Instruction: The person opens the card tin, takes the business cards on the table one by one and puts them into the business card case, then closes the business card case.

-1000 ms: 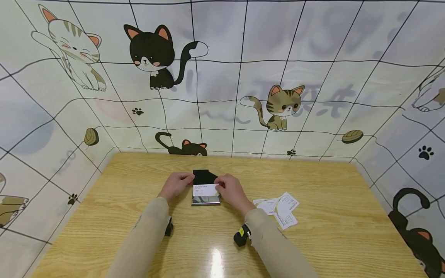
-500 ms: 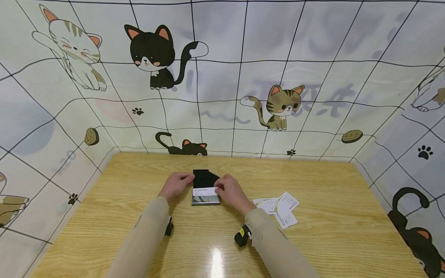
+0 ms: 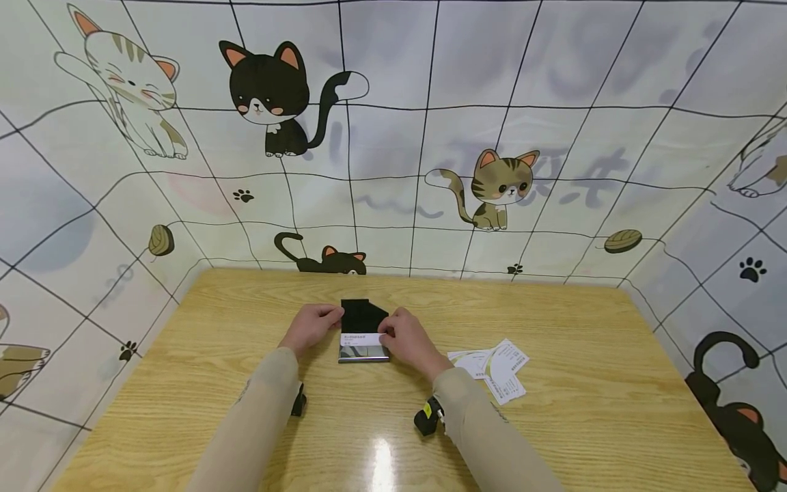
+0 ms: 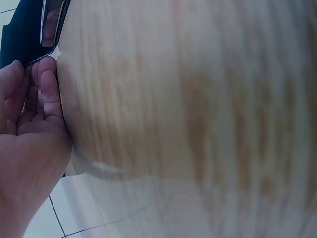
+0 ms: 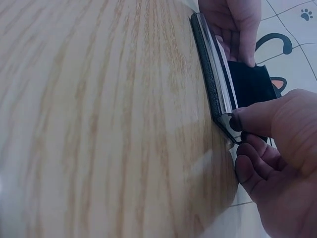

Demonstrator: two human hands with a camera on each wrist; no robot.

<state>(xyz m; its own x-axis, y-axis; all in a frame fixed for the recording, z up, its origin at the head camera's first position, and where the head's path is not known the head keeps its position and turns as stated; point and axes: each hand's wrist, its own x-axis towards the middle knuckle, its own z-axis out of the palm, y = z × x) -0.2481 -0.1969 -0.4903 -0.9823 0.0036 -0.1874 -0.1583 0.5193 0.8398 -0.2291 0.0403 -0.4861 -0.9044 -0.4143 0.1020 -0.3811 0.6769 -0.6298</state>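
A business card holder with a shiny metallic front and a raised black flap stands between both hands. One white business card sits partly inside, its upper strip showing above the metallic front. My left hand pinches the left edge of the flap; in the left wrist view its thumb and fingers meet at the dark edge. At the right side, my right hand grips the holder's corner, thumb at the card's right end, other fingers underneath. The right wrist view shows the holder's metallic side edge-on.
Several white cards lie fanned out on the wooden table, right of the right forearm. A cloth wall printed with cats and grid lines rises behind the table and along both sides. Black wrist cameras hang below the sleeves.
The white card has slid down toward the metallic front, so less of it shows now. My right hand has shifted very slightly toward me; the left hand keeps its place.
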